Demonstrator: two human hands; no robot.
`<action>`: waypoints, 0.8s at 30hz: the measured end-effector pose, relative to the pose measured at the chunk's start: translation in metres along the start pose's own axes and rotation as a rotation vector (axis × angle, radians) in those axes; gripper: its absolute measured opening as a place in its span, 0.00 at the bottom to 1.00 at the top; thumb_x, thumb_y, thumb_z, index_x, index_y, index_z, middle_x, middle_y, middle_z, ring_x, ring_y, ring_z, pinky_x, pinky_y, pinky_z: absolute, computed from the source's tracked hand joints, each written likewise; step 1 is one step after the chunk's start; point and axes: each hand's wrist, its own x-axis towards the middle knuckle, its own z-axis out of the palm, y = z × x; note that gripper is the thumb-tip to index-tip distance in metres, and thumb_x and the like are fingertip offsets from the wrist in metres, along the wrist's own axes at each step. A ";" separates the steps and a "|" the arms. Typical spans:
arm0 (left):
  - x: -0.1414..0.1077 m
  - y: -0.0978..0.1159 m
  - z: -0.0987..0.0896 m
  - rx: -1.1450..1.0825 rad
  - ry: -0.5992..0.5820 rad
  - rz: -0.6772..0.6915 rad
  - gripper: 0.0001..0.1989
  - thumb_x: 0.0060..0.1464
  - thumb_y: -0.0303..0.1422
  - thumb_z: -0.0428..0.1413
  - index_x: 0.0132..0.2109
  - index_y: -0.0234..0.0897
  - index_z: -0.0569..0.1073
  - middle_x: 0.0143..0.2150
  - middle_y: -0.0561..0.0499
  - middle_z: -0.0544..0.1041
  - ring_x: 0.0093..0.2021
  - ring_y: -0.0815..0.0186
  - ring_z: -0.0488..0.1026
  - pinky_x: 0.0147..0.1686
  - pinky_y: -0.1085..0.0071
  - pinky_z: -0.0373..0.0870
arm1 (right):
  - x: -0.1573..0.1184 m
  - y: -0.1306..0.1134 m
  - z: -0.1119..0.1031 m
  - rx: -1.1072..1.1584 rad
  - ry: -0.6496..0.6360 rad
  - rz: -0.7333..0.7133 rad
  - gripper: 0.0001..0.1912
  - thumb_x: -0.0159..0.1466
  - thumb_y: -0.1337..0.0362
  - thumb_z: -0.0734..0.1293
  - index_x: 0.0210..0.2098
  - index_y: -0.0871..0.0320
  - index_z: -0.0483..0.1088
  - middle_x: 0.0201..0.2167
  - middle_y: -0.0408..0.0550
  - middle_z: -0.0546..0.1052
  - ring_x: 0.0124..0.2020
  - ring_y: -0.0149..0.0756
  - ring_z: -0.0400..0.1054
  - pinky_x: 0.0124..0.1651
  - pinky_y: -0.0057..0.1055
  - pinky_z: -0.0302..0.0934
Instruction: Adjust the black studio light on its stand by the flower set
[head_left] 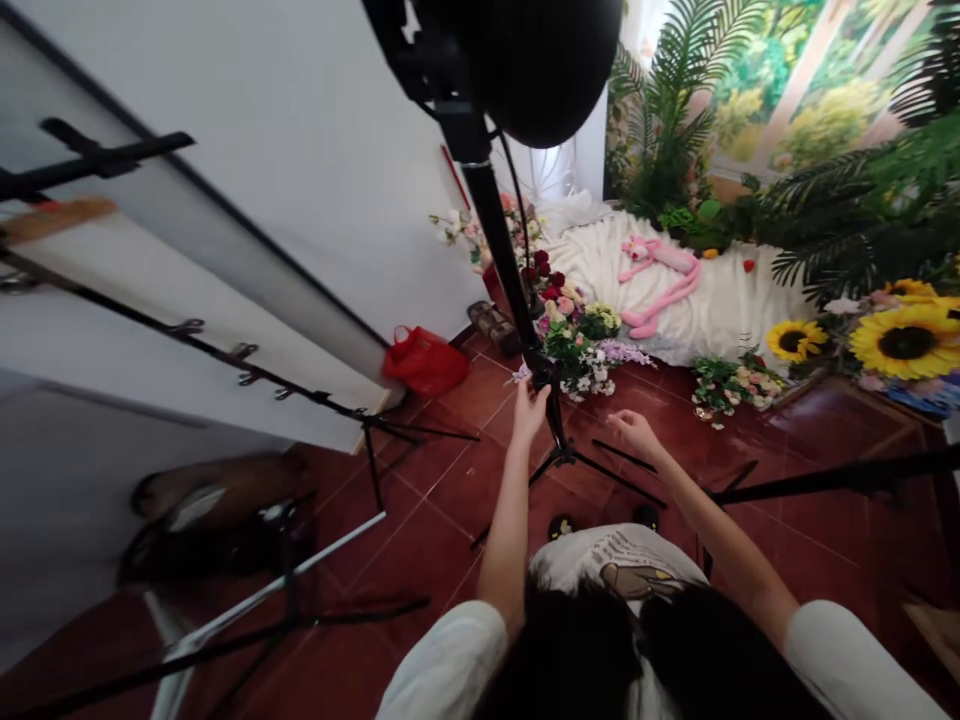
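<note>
A black light stand (504, 235) rises in front of me on spread tripod legs, topped by a large dark lamp head (551, 65). My left hand (529, 408) is at the stand's lower column, its fingers closed around the collar or knob there. Part of that collar is hidden by the fingers. To the right of the column, my right hand (634, 432) hangs in the air, apart from the stand. Its fingers are curled together, and I see nothing in them. A cable (517, 190) runs down beside the column.
Artificial flowers (581, 340) and a cream cloth (724, 305) with a pink plush toy (664, 270) lie ahead. Sunflowers (904, 340) stand right. A red bag (426, 362) rests by the wall. Clamped crossbars (187, 330) and stand legs spread left; another black pole (840, 475) crosses at right.
</note>
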 end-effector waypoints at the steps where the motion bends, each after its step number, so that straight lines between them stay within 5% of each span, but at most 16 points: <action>1: -0.001 0.002 0.004 0.009 0.006 -0.002 0.22 0.57 0.46 0.55 0.53 0.38 0.66 0.52 0.42 0.74 0.53 0.61 0.73 0.57 0.62 0.66 | 0.010 -0.009 0.010 -0.011 -0.050 -0.026 0.22 0.51 0.44 0.72 0.23 0.58 0.70 0.14 0.40 0.69 0.15 0.27 0.58 0.19 0.24 0.53; 7: 0.001 0.002 0.018 0.035 0.040 0.045 0.27 0.60 0.52 0.48 0.56 0.36 0.61 0.55 0.38 0.70 0.56 0.61 0.69 0.60 0.62 0.62 | 0.076 -0.067 0.068 -0.064 -0.156 -0.035 0.30 0.61 0.38 0.62 0.24 0.60 0.73 0.13 0.41 0.67 0.12 0.26 0.57 0.16 0.24 0.50; 12: 0.005 -0.004 0.020 -0.004 0.056 0.054 0.25 0.59 0.53 0.49 0.53 0.38 0.61 0.52 0.40 0.70 0.54 0.61 0.69 0.58 0.62 0.62 | 0.114 -0.094 0.087 -0.210 -0.089 -0.008 0.28 0.57 0.41 0.69 0.15 0.58 0.67 0.08 0.41 0.63 0.09 0.25 0.53 0.15 0.26 0.47; 18: 0.006 -0.007 0.020 -0.012 0.069 0.055 0.25 0.59 0.52 0.50 0.51 0.37 0.62 0.50 0.41 0.71 0.52 0.60 0.70 0.58 0.61 0.63 | 0.123 -0.095 0.087 -0.257 -0.165 -0.022 0.27 0.58 0.46 0.70 0.13 0.57 0.64 0.07 0.41 0.63 0.10 0.26 0.53 0.17 0.26 0.47; 24: 0.004 -0.006 0.020 -0.022 0.056 0.067 0.23 0.59 0.51 0.49 0.52 0.39 0.61 0.50 0.41 0.71 0.51 0.61 0.70 0.57 0.61 0.64 | 0.112 -0.088 0.090 -0.045 -0.234 -0.103 0.21 0.61 0.49 0.67 0.20 0.56 0.64 0.13 0.37 0.64 0.14 0.25 0.55 0.19 0.23 0.50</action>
